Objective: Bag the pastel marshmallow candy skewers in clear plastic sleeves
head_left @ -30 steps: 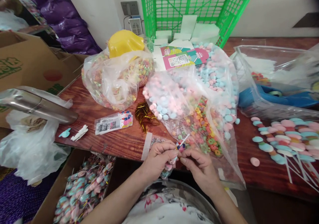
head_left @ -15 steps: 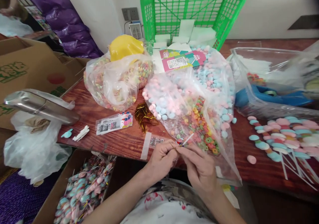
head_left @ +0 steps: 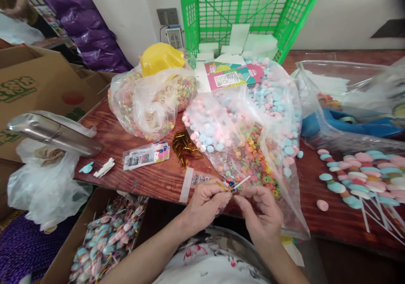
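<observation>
At the table's front edge, my left hand [head_left: 210, 202] is closed around a wrapped candy stick, mostly hidden by the fingers. Its white stick [head_left: 242, 183] points up to the right, and a gold twist tie [head_left: 222, 186] shows at my fingertips. My right hand [head_left: 261, 210] is just right of it, thumb and fingers pinched together near the tie; whatever they hold is too small to make out. Behind both hands lies a clear bag of ring candies [head_left: 265, 178]. A printed clear sleeve [head_left: 199, 178] lies beyond my left hand, near a bundle of gold ties [head_left: 185, 147].
Pink and blue candy skewers [head_left: 363, 174] lie at the right, below a clear bin [head_left: 348, 71]. A green basket [head_left: 253, 6] stands at the back. At left are a steel flask [head_left: 53, 132] and a box of wrapped skewers [head_left: 107, 233]. A person's arm shows at the upper left.
My right hand has moved slightly right, away from my left fingertips, and its fingers have curled. The gold tie and the white stick are now more exposed. The view has shifted slightly.
</observation>
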`<state>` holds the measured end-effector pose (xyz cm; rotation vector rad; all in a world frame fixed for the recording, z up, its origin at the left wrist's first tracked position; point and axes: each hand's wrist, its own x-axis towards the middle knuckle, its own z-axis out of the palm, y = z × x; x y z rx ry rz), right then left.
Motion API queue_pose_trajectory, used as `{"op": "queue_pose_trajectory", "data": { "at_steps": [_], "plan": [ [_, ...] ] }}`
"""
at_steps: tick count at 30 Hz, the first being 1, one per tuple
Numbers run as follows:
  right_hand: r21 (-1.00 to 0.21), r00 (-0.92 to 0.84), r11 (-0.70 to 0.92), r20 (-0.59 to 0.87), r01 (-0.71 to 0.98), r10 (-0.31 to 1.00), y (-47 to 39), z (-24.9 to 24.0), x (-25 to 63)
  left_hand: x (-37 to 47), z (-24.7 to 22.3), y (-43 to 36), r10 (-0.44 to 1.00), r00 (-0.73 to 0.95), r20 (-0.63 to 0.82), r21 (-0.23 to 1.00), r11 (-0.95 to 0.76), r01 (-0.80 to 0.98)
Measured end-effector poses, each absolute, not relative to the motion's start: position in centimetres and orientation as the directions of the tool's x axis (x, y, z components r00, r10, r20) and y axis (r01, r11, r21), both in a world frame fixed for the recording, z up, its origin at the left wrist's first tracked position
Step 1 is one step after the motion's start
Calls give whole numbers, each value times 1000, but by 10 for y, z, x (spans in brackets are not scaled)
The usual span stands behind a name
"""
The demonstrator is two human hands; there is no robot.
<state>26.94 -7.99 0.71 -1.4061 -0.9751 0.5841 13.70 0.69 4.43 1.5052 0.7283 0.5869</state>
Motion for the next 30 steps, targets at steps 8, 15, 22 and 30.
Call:
{"op": "queue_pose_trajectory", "data": {
  "at_steps": [8,15,22,30],
  "plan": [
    [-998,-21,-67,-68,16,997,-72,27,306,141,57,14,583,781,-223,972,198,129],
    [-572,-479,593,357,567,802,-77,64,323,140,58,18,45,834,-550,627,682,377],
    [-215,-728,872,482,440,487,-84,74,326,146,80,24,-254,816,-520,578,599,554],
    [-112,-818,909,403,401,410,-77,90,313,155,62,30,-511,718,-473,652,345,675]
  ]
}}
